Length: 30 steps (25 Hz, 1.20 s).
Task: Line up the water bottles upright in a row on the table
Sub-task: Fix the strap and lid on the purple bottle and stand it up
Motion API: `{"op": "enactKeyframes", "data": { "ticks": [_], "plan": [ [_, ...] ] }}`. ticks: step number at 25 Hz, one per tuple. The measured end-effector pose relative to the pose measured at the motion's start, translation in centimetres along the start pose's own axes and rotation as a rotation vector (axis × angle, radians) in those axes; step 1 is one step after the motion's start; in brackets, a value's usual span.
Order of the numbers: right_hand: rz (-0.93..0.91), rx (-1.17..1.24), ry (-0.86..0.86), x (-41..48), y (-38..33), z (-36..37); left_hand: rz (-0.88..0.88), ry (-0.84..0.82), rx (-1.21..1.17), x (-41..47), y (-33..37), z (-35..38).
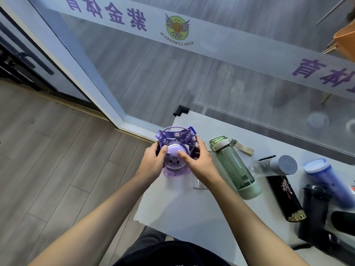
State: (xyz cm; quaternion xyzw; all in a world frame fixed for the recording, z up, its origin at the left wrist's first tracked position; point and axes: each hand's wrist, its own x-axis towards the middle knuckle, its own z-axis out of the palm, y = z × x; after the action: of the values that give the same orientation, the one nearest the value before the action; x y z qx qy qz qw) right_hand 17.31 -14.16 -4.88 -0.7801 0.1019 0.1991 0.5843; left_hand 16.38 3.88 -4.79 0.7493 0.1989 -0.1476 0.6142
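Note:
A purple bottle [173,160] with a cartoon face on its domed lid and a patterned purple strap stands upright near the left edge of the white table [182,206]. My left hand [152,163] grips its left side. My right hand [196,160] grips its right side, thumb on the lid. To the right stand a green bottle [233,167], a black bottle with a grey cap [284,191], a blue bottle [326,181] and a dark bottle [313,210], all upright in a row.
A glass wall [211,77] with purple lettering rises just behind the table. A black corner guard [181,110] caps the table's far left corner. Wooden floor [57,160] lies to the left. A clear glass [199,184] shows under my right wrist.

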Motion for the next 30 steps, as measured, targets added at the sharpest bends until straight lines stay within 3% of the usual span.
{"op": "enactKeyframes", "data": {
  "ticks": [8,30],
  "plan": [
    [0.006,-0.032,0.139,4.3,0.3,-2.0,0.026,-0.182,-0.069,4.3,4.0,1.8],
    [-0.009,-0.019,0.224,11.3,-3.4,-5.9,0.059,-0.225,0.016,12.2,10.0,4.2]
  ]
}}
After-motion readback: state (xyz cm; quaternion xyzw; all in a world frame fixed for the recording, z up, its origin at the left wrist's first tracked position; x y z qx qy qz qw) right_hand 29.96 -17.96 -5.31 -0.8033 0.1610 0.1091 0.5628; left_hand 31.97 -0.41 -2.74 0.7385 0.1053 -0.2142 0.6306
